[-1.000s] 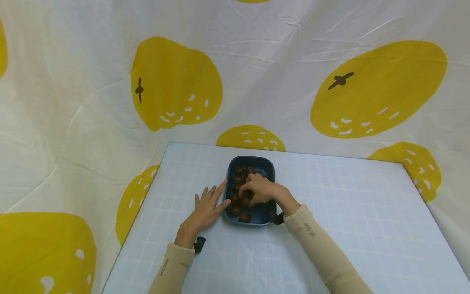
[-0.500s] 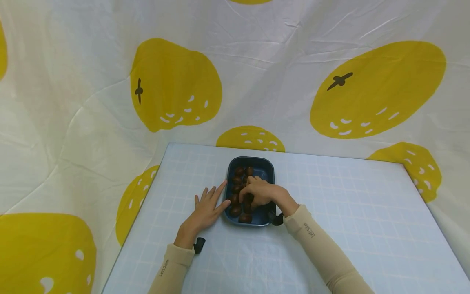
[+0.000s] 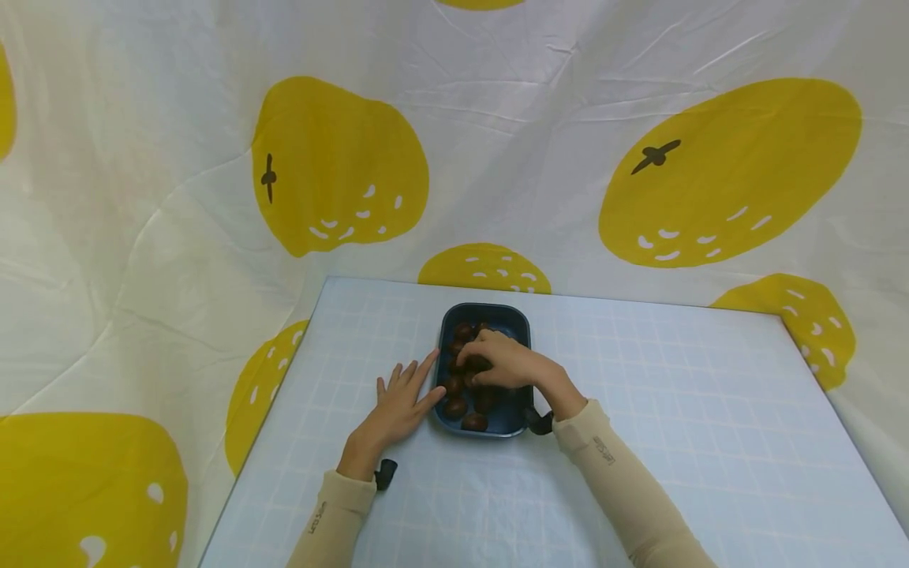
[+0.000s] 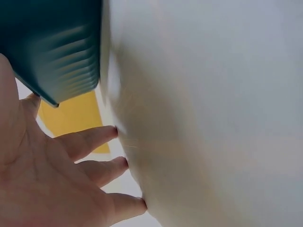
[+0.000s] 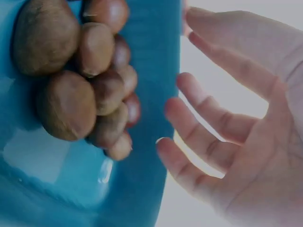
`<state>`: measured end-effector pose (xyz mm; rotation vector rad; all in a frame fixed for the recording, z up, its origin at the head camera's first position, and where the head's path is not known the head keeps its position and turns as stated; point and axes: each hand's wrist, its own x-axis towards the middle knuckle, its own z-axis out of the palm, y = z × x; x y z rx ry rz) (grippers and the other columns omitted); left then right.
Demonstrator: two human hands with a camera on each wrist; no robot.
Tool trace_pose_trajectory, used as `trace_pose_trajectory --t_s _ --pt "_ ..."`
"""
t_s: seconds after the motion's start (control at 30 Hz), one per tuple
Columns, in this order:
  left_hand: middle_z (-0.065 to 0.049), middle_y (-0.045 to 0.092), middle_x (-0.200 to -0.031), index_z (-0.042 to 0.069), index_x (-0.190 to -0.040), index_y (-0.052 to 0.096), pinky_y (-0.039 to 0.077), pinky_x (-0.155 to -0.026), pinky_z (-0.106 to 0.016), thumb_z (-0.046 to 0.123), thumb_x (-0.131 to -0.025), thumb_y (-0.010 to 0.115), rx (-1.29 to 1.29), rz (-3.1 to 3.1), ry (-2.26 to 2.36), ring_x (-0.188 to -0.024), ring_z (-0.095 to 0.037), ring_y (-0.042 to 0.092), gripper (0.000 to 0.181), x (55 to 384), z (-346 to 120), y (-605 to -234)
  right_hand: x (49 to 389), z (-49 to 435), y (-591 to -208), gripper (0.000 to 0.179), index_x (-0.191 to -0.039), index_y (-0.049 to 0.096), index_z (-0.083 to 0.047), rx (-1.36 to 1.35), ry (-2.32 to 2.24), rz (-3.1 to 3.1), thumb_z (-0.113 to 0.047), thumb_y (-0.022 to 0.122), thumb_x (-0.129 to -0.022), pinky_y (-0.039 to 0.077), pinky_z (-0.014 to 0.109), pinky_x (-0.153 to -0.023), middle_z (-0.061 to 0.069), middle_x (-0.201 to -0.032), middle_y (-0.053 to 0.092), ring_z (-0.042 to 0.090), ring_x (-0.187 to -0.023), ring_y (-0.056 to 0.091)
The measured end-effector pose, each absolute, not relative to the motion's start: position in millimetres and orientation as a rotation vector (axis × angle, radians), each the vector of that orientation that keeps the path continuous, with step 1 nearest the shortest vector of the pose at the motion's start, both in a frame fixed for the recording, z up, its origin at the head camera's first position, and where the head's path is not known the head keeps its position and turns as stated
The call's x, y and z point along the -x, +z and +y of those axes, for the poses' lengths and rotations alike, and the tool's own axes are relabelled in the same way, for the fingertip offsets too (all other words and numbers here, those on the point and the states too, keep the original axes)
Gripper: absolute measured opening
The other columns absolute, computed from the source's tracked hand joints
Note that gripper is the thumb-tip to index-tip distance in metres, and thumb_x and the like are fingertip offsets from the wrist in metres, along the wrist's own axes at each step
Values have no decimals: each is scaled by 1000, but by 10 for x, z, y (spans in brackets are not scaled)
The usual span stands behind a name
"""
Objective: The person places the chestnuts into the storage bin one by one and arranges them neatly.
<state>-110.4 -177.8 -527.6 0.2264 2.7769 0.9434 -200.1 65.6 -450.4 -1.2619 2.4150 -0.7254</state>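
A dark blue rectangular tray (image 3: 507, 418) lies on the table with several brown chestnuts (image 3: 474, 422) in it. They are lined up along its left side and begin a second row beside it. In the head view my right hand (image 3: 507, 363) is over the tray with fingers bent down above the chestnuts. The right wrist view shows its fingers (image 5: 201, 142) spread and loosely bent, with nothing between them. My left hand (image 3: 394, 406) lies flat to the left, index finger and thumb at the tray's rim. In the left wrist view its other fingertips (image 4: 122, 162) rest on the table.
The table (image 3: 675, 410) has a pale blue checked surface and stands against a white cloth (image 3: 511, 173) printed with yellow fruit. A dark wrist camera (image 3: 540, 422) overlaps the tray's front right corner; another (image 3: 386, 473) is at the left wrist.
My right hand has come off a chestnut near the tray's front and moved slightly toward the back, its fingers loosening. The left hand has stayed at the rim.
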Motion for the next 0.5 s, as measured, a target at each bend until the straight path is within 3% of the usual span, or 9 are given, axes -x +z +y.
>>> trace_pose_trajectory --t_s 0.3,0.5 --pt "-23 27 -159 37 -161 18 11 -108 -74 66 -100 39 -275 2860 884 -145 -47 22 71 1098 -1810 -5193 1947 847 -4427 31 -126 65 -5 1163 -1084 2466 -12 69 -96 51 50 -88 12 -119 63 32 -105 59" --pt "-19 40 -153 19 -156 38 28 -112 -57 59 -102 43 -346 2945 971 -140 -38 36 67 1083 -1832 -5113 1886 1025 -4463 31 -127 63 -10 996 -1306 2508 -19 68 -98 51 44 -89 7 -120 65 25 -104 62"
